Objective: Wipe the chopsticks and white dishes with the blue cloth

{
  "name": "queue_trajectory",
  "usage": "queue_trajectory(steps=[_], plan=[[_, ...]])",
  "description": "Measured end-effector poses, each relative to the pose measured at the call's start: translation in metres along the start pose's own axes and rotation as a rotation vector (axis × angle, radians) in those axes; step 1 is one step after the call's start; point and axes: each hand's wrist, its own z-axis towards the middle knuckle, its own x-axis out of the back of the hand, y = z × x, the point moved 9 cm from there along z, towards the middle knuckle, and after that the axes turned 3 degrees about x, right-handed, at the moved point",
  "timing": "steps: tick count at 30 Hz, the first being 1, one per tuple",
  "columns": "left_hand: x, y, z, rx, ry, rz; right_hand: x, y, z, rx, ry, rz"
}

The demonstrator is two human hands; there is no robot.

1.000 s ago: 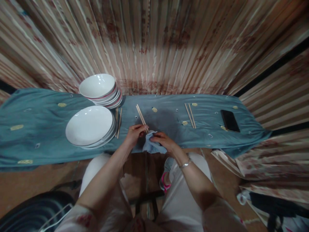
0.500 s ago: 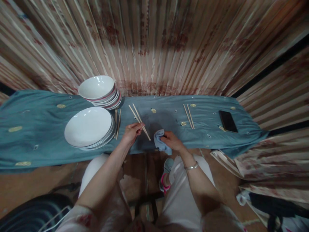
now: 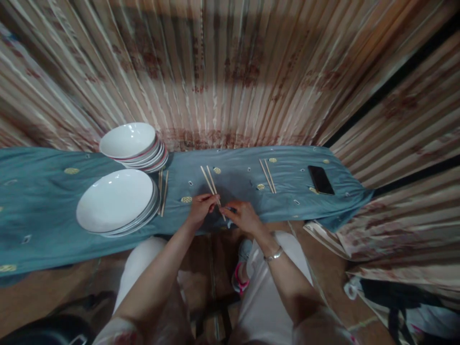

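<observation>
Head view: the right hand (image 3: 246,216), apart from the chopsticks (image 3: 207,179) half a second ago, now meets them near their lower ends, bringing both hands to one pair. Over the teal tablecloth (image 3: 237,163), the left hand (image 3: 201,208) pinches them thumb-to-finger; the right's curled fingers grip a mostly hidden pale-blue cloth (image 3: 230,224).

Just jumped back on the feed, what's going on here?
A person's left hand grips a pair of chopsticks over a blue-green tablecloth. The right hand is at the pair's nearer end, mostly hiding a pale cloth. To the left stand stacked white plates and, behind them, stacked bowls; two loose chopsticks lie beside the plates. Another pair lies to the right, then a dark phone.
</observation>
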Motion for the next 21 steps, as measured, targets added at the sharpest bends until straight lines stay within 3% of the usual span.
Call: queue_trajectory(steps=[12, 17, 21], plan=[[-0.04, -0.011, 0.015, 0.043, -0.027, -0.123, 0.023, 0.025, 0.001, -0.102, 0.142, -0.024], [-0.069, -0.015, 0.022, 0.028, -0.084, 0.009, 0.07, 0.054, -0.002, -0.243, 0.2, -0.284], [-0.077, -0.024, 0.018, -0.004, -0.104, 0.169, 0.114, 0.093, -0.011, -0.426, 0.187, -0.528]])
